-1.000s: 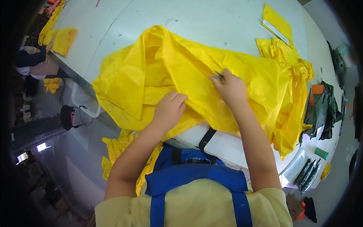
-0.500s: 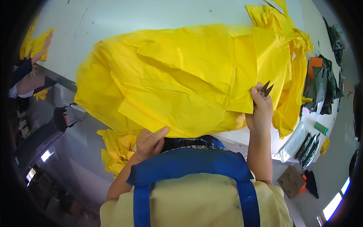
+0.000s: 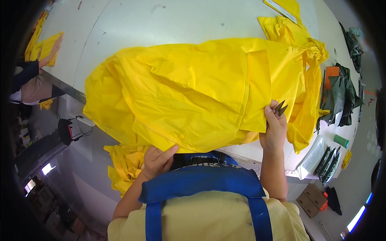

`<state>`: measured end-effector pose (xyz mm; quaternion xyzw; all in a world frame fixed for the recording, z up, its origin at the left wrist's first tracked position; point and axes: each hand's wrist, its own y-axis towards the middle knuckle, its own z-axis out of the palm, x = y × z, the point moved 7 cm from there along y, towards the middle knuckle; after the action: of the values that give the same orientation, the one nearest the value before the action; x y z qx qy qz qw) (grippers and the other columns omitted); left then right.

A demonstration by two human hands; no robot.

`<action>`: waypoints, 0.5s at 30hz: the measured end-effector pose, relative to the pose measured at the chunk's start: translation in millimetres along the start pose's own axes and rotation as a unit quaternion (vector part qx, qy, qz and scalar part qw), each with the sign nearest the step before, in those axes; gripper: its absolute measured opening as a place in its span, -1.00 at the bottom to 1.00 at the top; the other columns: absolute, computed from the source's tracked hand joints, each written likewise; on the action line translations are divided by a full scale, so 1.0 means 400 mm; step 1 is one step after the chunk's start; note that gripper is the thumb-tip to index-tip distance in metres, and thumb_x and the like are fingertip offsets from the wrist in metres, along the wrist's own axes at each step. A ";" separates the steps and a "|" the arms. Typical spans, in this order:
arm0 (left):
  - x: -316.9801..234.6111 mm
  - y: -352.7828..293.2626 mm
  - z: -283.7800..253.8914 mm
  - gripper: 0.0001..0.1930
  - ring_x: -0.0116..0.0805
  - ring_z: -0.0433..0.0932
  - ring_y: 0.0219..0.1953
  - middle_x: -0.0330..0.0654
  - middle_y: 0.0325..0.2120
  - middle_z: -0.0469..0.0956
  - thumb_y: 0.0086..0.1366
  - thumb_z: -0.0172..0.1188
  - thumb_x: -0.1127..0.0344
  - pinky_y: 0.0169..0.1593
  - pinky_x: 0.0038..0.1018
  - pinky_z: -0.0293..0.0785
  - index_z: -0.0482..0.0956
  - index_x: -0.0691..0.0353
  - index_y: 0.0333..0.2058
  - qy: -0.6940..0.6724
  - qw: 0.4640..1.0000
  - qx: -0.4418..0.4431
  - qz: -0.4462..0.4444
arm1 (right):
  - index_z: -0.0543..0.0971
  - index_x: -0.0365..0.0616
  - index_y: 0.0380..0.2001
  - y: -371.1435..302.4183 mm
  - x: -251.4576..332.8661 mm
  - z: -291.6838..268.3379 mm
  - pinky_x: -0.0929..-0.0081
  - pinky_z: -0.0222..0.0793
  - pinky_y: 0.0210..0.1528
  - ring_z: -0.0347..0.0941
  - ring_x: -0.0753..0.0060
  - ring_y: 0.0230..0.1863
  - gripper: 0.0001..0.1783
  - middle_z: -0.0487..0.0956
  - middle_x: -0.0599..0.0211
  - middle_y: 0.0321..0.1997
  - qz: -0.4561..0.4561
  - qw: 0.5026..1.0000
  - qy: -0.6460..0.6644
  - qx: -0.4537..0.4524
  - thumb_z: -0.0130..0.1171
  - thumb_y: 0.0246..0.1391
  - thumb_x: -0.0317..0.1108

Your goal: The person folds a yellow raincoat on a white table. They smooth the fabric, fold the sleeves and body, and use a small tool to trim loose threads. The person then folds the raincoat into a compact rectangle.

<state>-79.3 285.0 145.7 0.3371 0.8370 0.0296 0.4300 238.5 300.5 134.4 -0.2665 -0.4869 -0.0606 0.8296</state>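
Note:
A large yellow garment of thin, smooth fabric lies creased across the table in front of me. Along its near edge runs a toothed strip like a zipper. My left hand is closed on that near edge, thumb and finger pinching the fabric beside the strip. On the right, my right hand pinches the edge of a flat yellow flap. The same hand holds small dark thread snips, whose pointed blades stick out past the fingers, apart from each other. The palm hides the snips' handles.
More yellow fabric hangs below the table edge at left. Dark green pieces, an orange block, a green roll and dark packets lie at right. Far left, another person's hand rests on yellow fabric.
The garment and my right hand sit slightly lower in the picture, as the view has shifted. More of the toothed strip shows near my left hand. Both hands keep their hold.

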 end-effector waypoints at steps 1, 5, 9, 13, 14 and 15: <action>-0.003 0.003 0.000 -0.55 -0.10 0.57 -0.27 -0.06 -0.28 0.60 -0.10 0.14 0.68 -0.17 -0.36 0.49 0.58 0.25 -0.14 0.007 1.000 0.004 0.010 | 0.42 -0.28 -0.18 -0.007 0.003 0.001 0.54 0.35 -0.03 0.46 0.47 -0.14 -0.85 0.53 0.25 -0.18 -0.006 1.000 -0.004 -0.002 -0.08 0.21 -0.49; -0.004 0.009 0.013 -0.60 -0.16 0.57 -0.31 -0.10 -0.34 0.60 -0.07 0.17 0.62 -0.24 -0.38 0.48 0.60 0.22 -0.17 0.032 0.999 0.042 0.013 | 0.43 -0.24 -0.21 -0.032 0.002 -0.005 0.65 0.33 -0.21 0.42 0.61 -0.30 -0.88 0.50 0.38 -0.29 -0.030 0.998 -0.055 -0.006 -0.04 0.21 -0.49; 0.037 -0.014 0.059 -0.68 -0.27 0.53 -0.45 -0.17 -0.52 0.55 0.01 0.22 0.50 -0.36 -0.44 0.43 0.60 0.20 -0.18 0.019 0.971 0.199 -0.130 | 0.45 -0.19 -0.27 -0.080 -0.015 -0.019 0.76 0.16 -0.54 0.24 0.77 -0.57 -0.93 0.39 0.55 -0.52 -0.044 0.980 -0.194 0.016 0.04 0.17 -0.48; 0.029 0.098 0.026 -0.64 -0.40 0.45 -0.53 -0.20 -0.56 0.51 0.05 0.29 0.39 -0.46 -0.50 0.38 0.56 0.22 -0.12 -0.130 0.962 0.085 -0.225 | 0.46 -0.16 -0.37 -0.132 -0.005 0.029 0.59 0.21 -0.59 0.30 0.50 -0.66 -0.91 0.41 0.38 -0.63 -0.199 0.873 -0.434 0.101 0.13 0.04 -0.55; 0.008 0.162 0.036 -0.61 -0.43 0.46 -0.51 -0.20 -0.52 0.52 0.05 0.27 0.41 -0.43 -0.53 0.40 0.53 0.27 -0.09 -0.153 0.967 0.078 -0.190 | 0.46 -0.16 -0.38 -0.147 -0.004 0.056 0.55 0.22 -0.59 0.31 0.42 -0.68 -0.90 0.41 0.32 -0.64 -0.255 0.824 -0.489 0.129 0.15 0.01 -0.56; -0.021 0.230 0.049 -0.58 -0.46 0.46 -0.49 -0.19 -0.47 0.53 0.04 0.25 0.44 -0.40 -0.56 0.42 0.49 0.31 -0.06 -0.174 0.970 0.068 -0.156 | 0.46 -0.15 -0.39 -0.153 -0.016 0.069 0.44 0.28 -0.57 0.36 0.22 -0.64 -0.87 0.43 0.21 -0.61 -0.252 0.817 -0.496 0.151 0.17 -0.04 -0.57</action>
<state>-11.9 346.2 170.4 0.2311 0.7913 -0.1537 0.5448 191.8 261.4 163.0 0.0000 -0.8854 -0.0528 0.4618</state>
